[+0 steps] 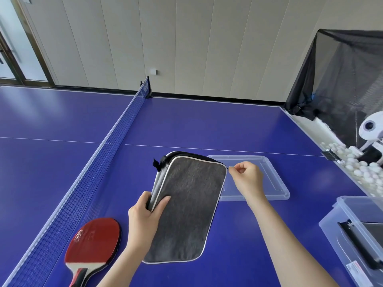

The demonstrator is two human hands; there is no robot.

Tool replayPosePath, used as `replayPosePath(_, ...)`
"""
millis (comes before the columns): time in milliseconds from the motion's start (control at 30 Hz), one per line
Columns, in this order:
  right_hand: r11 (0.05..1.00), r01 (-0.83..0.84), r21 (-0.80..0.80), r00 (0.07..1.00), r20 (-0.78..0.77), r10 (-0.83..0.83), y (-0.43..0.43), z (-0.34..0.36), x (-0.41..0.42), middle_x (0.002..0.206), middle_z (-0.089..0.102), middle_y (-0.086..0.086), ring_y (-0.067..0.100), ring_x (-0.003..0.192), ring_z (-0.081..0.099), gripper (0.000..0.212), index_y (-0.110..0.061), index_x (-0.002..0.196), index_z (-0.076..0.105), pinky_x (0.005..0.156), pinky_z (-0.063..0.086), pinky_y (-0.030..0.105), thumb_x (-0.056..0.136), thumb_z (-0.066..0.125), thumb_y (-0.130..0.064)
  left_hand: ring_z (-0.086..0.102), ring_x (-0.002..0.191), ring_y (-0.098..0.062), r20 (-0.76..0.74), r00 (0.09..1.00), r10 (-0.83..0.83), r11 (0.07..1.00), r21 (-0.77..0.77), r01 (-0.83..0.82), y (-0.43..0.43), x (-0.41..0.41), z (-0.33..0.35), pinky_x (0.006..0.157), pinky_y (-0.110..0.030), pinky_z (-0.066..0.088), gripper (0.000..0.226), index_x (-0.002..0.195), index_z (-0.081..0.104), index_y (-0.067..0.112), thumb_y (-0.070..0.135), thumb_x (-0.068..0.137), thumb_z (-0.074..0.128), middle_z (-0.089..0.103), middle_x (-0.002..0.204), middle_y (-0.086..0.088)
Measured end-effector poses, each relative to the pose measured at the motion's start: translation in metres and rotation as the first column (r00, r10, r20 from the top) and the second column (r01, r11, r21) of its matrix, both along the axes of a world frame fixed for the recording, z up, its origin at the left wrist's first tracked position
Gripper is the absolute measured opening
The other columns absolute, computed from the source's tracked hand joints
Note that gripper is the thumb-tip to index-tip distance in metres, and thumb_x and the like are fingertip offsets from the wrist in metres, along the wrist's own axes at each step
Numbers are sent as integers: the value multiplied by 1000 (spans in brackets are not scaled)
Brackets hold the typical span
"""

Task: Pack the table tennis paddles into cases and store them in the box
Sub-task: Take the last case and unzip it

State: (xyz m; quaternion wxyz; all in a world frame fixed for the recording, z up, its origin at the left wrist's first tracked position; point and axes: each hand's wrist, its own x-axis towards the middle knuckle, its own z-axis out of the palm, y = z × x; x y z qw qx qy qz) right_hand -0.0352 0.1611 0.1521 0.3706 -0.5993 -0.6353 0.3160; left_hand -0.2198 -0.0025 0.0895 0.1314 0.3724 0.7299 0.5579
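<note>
A grey paddle case (186, 208) with pale piping is held tilted above the blue table. My left hand (148, 214) grips its left edge, thumb across the grey face. My right hand (246, 179) pinches the small zipper pull at the case's upper right corner. A red paddle (93, 241) lies flat on the table at the lower left, beside the net, handle pointing toward me. A clear plastic box (335, 228) stands at the right edge and holds another dark case (358, 245).
The box's clear lid (273, 187) lies flat on the table behind my right hand. The blue net (99, 162) runs diagonally on the left. A ball machine (371, 129) with black catch netting and several white balls sits at the far right.
</note>
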Motion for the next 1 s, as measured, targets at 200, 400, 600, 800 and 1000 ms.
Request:
replayPosePath(200,998,-24,-57,996,-84,19,-1,6,-4,70,62,1,18,70,56,19,-7,74,61,57,41,23,87,63,-20,32,49,-9,100,994,42,997,60,-49,1,1,6,44,-20,25,41,66,44,1,25,82,72,36,50,5)
replayPosePath(400,991,-79,-103,978,-198,58,-10,11,-6,66,57,1,17,67,52,23,-11,69,57,58,40,23,89,61,-20,28,50,-7,183,981,67,988,122,-90,4,-2,19,44,-20,23,40,66,43,1,24,85,70,32,56,1)
replayPosePath(600,977,-119,-176,956,-285,65,-19,12,-8,66,55,4,17,64,47,22,-6,71,57,60,38,27,90,60,-17,31,53,-9,250,966,61,982,158,-102,6,1,25,50,-25,27,40,65,42,3,26,87,67,35,60,-5)
replayPosePath(800,983,-110,-145,957,-282,65,-32,3,-11,63,55,3,15,62,49,23,-5,69,55,60,40,23,89,61,-13,34,59,-14,291,952,98,971,183,-156,11,-4,29,56,-32,28,44,70,43,-5,28,89,65,37,64,-9)
replayPosePath(1000,985,-129,-113,957,-273,94,-53,-10,-8,66,55,7,16,64,47,20,-1,72,56,58,38,23,88,60,-11,36,63,-17,387,911,142,944,224,-242,19,-14,25,60,-34,31,52,74,43,-8,37,89,65,40,67,-10)
